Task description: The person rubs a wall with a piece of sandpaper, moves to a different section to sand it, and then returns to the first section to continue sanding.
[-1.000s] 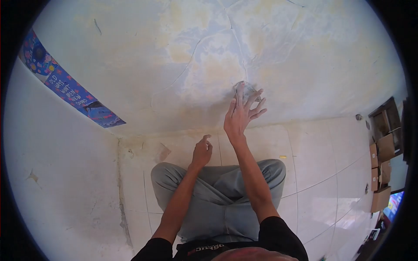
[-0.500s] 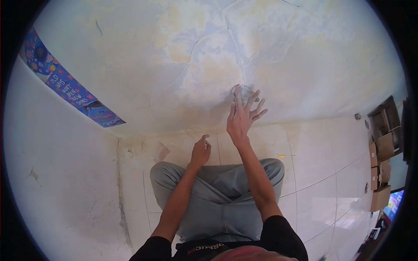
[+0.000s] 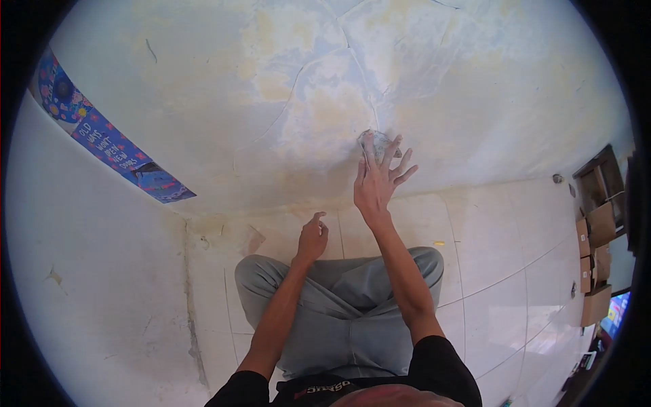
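Observation:
My right hand (image 3: 377, 186) reaches up to the cracked, patchy wall (image 3: 325, 102), its fingers spread over a rough grey patch (image 3: 389, 149) low on the wall. One fingertip lies at the patch's upper edge, where a crack runs down to it. Pale dust coats the fingers. Near the floor, my left hand (image 3: 313, 237) hovers above my crossed legs with its fingers loosely curled and apart, and nothing shows in it.
A blue poster strip (image 3: 108, 139) hangs at the left wall corner. On the tiled floor (image 3: 495, 271) lies a small yellow piece (image 3: 439, 243). Cardboard boxes (image 3: 597, 305) and a lit screen (image 3: 616, 313) stand at the far right.
The view has shifted very slightly. My right hand stays over the patch with its fingers spread, and my left hand has hardly moved.

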A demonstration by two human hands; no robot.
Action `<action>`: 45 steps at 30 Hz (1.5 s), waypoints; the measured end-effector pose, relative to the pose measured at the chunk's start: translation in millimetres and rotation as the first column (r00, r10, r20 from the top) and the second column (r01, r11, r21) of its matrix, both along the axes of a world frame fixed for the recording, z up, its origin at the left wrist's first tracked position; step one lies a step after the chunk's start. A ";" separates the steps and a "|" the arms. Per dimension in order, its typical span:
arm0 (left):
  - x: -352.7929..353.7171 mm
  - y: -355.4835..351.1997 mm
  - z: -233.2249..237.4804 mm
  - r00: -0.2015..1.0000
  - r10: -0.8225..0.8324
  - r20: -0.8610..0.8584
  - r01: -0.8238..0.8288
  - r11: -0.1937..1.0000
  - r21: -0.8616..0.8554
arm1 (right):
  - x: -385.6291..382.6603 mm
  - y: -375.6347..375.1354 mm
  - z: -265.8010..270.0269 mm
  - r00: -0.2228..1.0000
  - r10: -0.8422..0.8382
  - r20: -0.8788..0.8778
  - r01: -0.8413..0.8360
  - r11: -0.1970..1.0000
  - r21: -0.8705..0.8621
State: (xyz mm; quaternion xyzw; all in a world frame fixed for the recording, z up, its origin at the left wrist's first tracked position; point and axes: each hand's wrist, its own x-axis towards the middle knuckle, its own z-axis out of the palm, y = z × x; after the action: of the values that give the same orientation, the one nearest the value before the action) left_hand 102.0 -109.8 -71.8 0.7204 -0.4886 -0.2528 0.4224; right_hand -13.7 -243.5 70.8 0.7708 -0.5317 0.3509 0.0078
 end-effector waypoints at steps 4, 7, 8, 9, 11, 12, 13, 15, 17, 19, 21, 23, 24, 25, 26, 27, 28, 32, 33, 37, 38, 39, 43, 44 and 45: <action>-1.3 -1.0 -1.7 1.000 -0.006 0.005 0.006 1.000 0.000 | 3.2 -4.9 6.1 0.999 -0.017 0.049 0.018 1.000 -0.018; -0.6 -2.6 -4.7 0.999 -0.015 0.037 0.015 1.000 0.000 | 5.3 -11.3 4.3 0.996 0.009 0.091 -0.001 0.997 -0.082; -0.5 -0.4 -5.4 0.998 -0.018 0.056 0.018 1.000 -0.002 | 4.5 -10.3 2.0 0.998 0.003 0.067 0.002 0.997 -0.074; -1.4 3.4 -4.8 0.998 -0.014 0.054 0.014 1.000 0.006 | 3.1 -7.0 -0.4 0.999 -0.003 0.040 0.006 0.998 -0.064; -2.1 0.6 -1.0 0.998 -0.007 0.061 0.005 1.000 0.030 | -0.2 -1.4 -8.0 1.000 0.005 0.018 -0.005 1.000 -0.002; -2.6 -0.8 -0.1 0.998 -0.006 0.062 0.004 1.000 0.024 | -0.9 -0.4 -8.3 1.000 0.012 -0.003 -0.012 0.998 0.059; -2.4 -0.8 0.4 0.999 -0.010 0.043 0.009 1.000 0.020 | -0.5 -2.2 -8.4 1.000 0.012 0.000 -0.012 0.998 0.056; -0.6 3.2 -1.2 0.999 -0.021 0.028 0.020 0.999 0.029 | 0.5 -1.2 -6.3 0.998 0.031 0.046 -0.030 0.999 -0.015; -0.1 0.9 -4.0 0.998 -0.010 0.064 0.009 1.000 0.025 | -1.0 -1.1 3.2 0.998 0.010 0.065 -0.008 0.999 -0.033; -3.3 -0.8 2.2 0.999 -0.001 0.032 0.001 1.000 0.014 | -0.9 -3.2 7.8 0.997 -0.003 0.081 0.007 0.999 -0.052; -3.1 0.9 3.7 1.000 -0.003 0.004 0.003 1.000 0.009 | -1.8 -5.2 3.4 0.997 0.020 0.078 -0.016 0.999 -0.051; -2.1 0.1 0.0 1.000 0.000 0.010 0.000 1.000 0.018 | -5.2 -7.1 -10.9 0.999 0.011 0.046 -0.010 0.999 -0.031; -1.6 -0.4 0.9 1.000 -0.001 0.012 0.001 1.000 0.011 | -5.0 -7.0 -11.2 1.000 0.003 0.022 -0.003 1.000 -0.009; -1.3 -0.3 1.8 1.000 -0.004 0.015 0.004 1.000 0.007 | -4.2 -8.6 -11.0 1.000 0.004 0.024 -0.004 1.000 -0.015; -2.2 1.4 1.8 1.000 -0.007 0.014 0.007 1.000 0.008 | -4.1 -8.5 -12.2 1.000 0.012 0.021 -0.011 1.000 -0.023; -2.2 1.5 0.7 1.000 -0.008 0.014 0.008 1.000 0.007 | -4.3 -7.5 -10.6 1.000 0.016 0.019 -0.016 0.999 -0.030; -2.8 2.0 -0.8 1.000 -0.005 0.028 0.005 1.000 0.001 | -6.5 -5.3 -9.6 1.000 0.013 0.018 -0.013 0.999 -0.029; -3.3 0.7 2.9 1.000 -0.003 0.019 0.003 1.000 0.022 | -6.9 -9.3 -11.2 1.000 0.015 0.016 -0.014 0.998 -0.059; -4.0 2.1 0.9 1.000 -0.004 0.019 0.003 1.000 0.023 | -6.4 -9.6 -11.3 0.999 0.023 0.035 -0.020 0.997 -0.071; -2.1 -1.4 -1.3 1.000 -0.016 0.020 0.015 1.000 0.008 | -6.0 -10.3 -9.4 1.000 0.021 0.019 -0.020 0.998 -0.059; -3.1 -0.8 -1.4 0.999 -0.010 0.034 0.010 1.000 -0.002 | -7.4 -9.0 -9.2 1.000 0.020 0.021 -0.019 0.997 -0.078; -3.6 -0.5 -1.9 0.999 -0.010 0.030 0.010 1.000 0.002 | -8.5 -8.2 -9.0 1.000 0.021 0.023 -0.019 0.995 -0.100; -3.8 -2.0 -1.3 1.000 -0.017 0.004 0.017 1.000 0.005 | -5.6 -10.5 -17.3 1.000 0.019 -0.009 -0.019 0.999 -0.039; -3.2 -1.5 -2.2 1.000 -0.003 -0.005 0.003 1.000 0.028 | -4.3 -11.9 -15.9 1.000 0.018 -0.001 -0.018 0.999 -0.041; -1.8 -2.7 -1.6 1.000 -0.003 -0.001 0.003 0.999 0.032 | -3.0 -11.5 -10.9 1.000 0.017 0.008 -0.016 0.999 -0.039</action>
State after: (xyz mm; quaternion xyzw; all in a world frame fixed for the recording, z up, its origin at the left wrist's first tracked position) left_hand 100.3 -112.5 -73.4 0.7262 -0.4855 -0.2614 0.4106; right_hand -16.7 -255.0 60.0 0.7734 -0.5184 0.3644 0.0179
